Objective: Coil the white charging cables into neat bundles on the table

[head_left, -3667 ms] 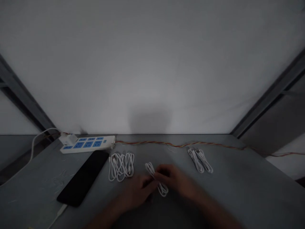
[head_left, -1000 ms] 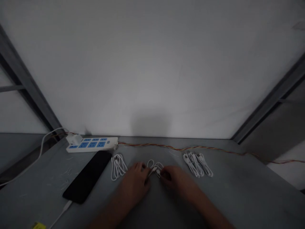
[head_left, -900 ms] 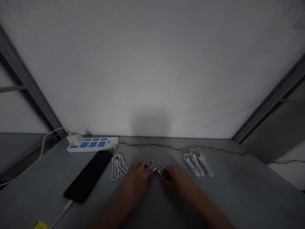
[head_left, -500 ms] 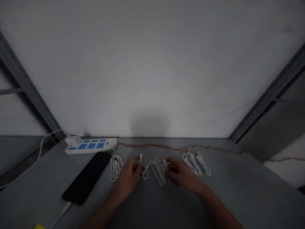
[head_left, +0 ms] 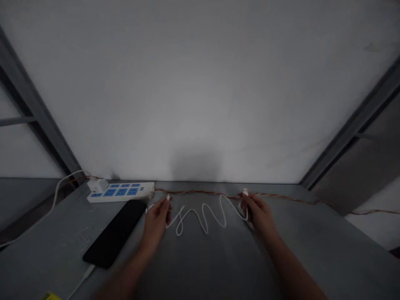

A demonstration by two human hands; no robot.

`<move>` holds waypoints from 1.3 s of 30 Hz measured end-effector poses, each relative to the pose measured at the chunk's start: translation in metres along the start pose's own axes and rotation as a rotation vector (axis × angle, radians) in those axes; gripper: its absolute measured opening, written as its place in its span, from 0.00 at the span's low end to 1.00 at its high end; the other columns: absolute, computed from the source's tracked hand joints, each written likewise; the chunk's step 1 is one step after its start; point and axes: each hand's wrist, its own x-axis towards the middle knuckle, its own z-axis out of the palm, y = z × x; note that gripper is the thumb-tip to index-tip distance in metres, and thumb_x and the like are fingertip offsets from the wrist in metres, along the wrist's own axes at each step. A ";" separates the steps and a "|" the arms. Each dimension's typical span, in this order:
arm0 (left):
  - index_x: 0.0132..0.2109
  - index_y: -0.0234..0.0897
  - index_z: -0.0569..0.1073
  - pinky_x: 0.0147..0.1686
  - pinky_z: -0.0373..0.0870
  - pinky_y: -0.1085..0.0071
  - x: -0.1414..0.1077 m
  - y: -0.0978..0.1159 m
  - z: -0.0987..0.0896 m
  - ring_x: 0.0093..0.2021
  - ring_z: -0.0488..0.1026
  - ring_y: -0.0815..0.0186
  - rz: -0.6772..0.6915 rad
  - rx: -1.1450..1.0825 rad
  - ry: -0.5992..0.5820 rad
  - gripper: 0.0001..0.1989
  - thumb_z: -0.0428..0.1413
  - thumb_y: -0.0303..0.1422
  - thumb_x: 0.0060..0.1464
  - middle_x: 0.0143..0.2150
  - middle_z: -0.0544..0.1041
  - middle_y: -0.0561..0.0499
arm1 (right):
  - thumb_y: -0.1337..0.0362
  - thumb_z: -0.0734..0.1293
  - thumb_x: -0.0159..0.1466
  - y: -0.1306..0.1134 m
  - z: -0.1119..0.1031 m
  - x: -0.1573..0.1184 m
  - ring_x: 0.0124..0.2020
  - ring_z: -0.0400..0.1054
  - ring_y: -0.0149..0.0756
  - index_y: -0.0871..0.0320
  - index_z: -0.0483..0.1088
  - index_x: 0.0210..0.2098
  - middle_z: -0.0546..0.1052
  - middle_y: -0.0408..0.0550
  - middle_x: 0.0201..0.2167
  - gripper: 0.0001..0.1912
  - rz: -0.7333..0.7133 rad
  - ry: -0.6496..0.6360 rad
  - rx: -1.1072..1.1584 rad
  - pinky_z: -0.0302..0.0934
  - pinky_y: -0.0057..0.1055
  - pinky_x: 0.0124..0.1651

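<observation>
A thin white charging cable lies in loose waves on the grey table, stretched between my hands. My left hand pinches one end, with a small white connector sticking up from the fingertips. My right hand grips the other end, and its white plug points away from me. The coiled white cable bundles sit mostly hidden behind my hands, with only bits showing near each one.
A white power strip with blue sockets and a plugged-in charger stands at the back left. A black phone lies on its cable at left. A twisted red-yellow wire runs along the table's back edge, with a pale wall behind.
My hands have moved apart, left hand leftward and right hand rightward. The cable they held has gone from a tangled loop to a long wavy line on the table.
</observation>
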 end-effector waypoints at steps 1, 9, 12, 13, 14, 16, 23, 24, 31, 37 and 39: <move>0.36 0.34 0.76 0.21 0.64 0.75 -0.001 0.002 0.000 0.21 0.68 0.71 0.026 0.041 -0.010 0.26 0.62 0.53 0.40 0.24 0.73 0.56 | 0.42 0.73 0.50 0.000 -0.002 0.001 0.15 0.51 0.24 0.60 0.72 0.34 0.63 0.37 0.17 0.27 -0.010 0.017 0.000 0.42 0.20 0.16; 0.37 0.36 0.79 0.30 0.70 0.70 -0.003 -0.001 -0.001 0.31 0.76 0.62 0.146 0.334 -0.218 0.17 0.61 0.45 0.46 0.31 0.81 0.49 | 0.44 0.66 0.59 -0.002 0.004 -0.013 0.15 0.54 0.27 0.60 0.74 0.33 0.64 0.39 0.15 0.23 -0.122 -0.263 -0.331 0.50 0.25 0.19; 0.38 0.36 0.77 0.24 0.67 0.73 -0.006 -0.003 -0.001 0.24 0.73 0.66 0.113 0.377 -0.322 0.15 0.61 0.43 0.47 0.25 0.77 0.53 | 0.47 0.68 0.58 0.001 0.011 -0.018 0.20 0.62 0.30 0.59 0.77 0.38 0.75 0.46 0.25 0.21 -0.180 -0.345 -0.449 0.57 0.27 0.23; 0.37 0.37 0.77 0.24 0.66 0.73 -0.007 -0.004 -0.001 0.24 0.73 0.66 0.127 0.406 -0.345 0.14 0.61 0.42 0.48 0.24 0.77 0.54 | 0.49 0.68 0.58 0.002 0.013 -0.019 0.22 0.65 0.31 0.58 0.78 0.38 0.78 0.47 0.29 0.19 -0.212 -0.359 -0.486 0.59 0.27 0.25; 0.37 0.37 0.76 0.25 0.66 0.73 -0.008 -0.004 -0.001 0.24 0.73 0.67 0.160 0.447 -0.361 0.12 0.61 0.41 0.49 0.25 0.77 0.54 | 0.50 0.69 0.58 0.003 0.014 -0.020 0.25 0.67 0.33 0.57 0.79 0.37 0.79 0.48 0.32 0.17 -0.247 -0.374 -0.517 0.60 0.27 0.27; 0.36 0.38 0.76 0.27 0.67 0.73 -0.012 -0.003 -0.001 0.26 0.74 0.66 0.261 0.547 -0.384 0.09 0.60 0.38 0.50 0.27 0.77 0.53 | 0.53 0.68 0.59 0.004 0.014 -0.020 0.29 0.71 0.35 0.55 0.80 0.37 0.80 0.48 0.34 0.14 -0.312 -0.412 -0.556 0.62 0.27 0.30; 0.42 0.44 0.79 0.35 0.70 0.67 -0.019 -0.002 -0.005 0.32 0.76 0.63 0.439 0.788 -0.467 0.10 0.55 0.36 0.56 0.40 0.82 0.51 | 0.59 0.68 0.62 0.007 0.017 -0.024 0.32 0.73 0.34 0.54 0.80 0.39 0.80 0.47 0.37 0.10 -0.397 -0.577 -0.599 0.63 0.26 0.32; 0.41 0.44 0.80 0.37 0.70 0.66 -0.020 -0.002 -0.005 0.34 0.76 0.62 0.443 0.797 -0.486 0.10 0.54 0.36 0.57 0.40 0.83 0.51 | 0.59 0.68 0.62 0.007 0.017 -0.025 0.31 0.73 0.33 0.54 0.80 0.39 0.80 0.47 0.37 0.10 -0.400 -0.587 -0.610 0.63 0.26 0.32; 0.40 0.44 0.80 0.35 0.69 0.66 -0.020 0.000 -0.005 0.36 0.78 0.59 0.432 0.810 -0.567 0.11 0.54 0.37 0.57 0.39 0.83 0.50 | 0.62 0.67 0.63 0.006 0.020 -0.028 0.32 0.72 0.33 0.54 0.80 0.38 0.79 0.47 0.38 0.09 -0.405 -0.651 -0.635 0.63 0.26 0.32; 0.40 0.44 0.80 0.36 0.69 0.67 -0.021 0.002 -0.004 0.33 0.77 0.62 0.433 0.826 -0.582 0.10 0.54 0.36 0.57 0.36 0.83 0.51 | 0.65 0.67 0.61 0.002 0.022 -0.030 0.33 0.72 0.33 0.54 0.80 0.37 0.79 0.46 0.37 0.09 -0.383 -0.656 -0.635 0.62 0.25 0.32; 0.41 0.44 0.80 0.35 0.69 0.67 -0.021 0.001 -0.004 0.32 0.77 0.62 0.432 0.813 -0.586 0.10 0.54 0.35 0.57 0.37 0.83 0.51 | 0.65 0.67 0.61 0.001 0.022 -0.030 0.33 0.72 0.33 0.53 0.80 0.37 0.79 0.46 0.37 0.09 -0.377 -0.664 -0.635 0.62 0.25 0.32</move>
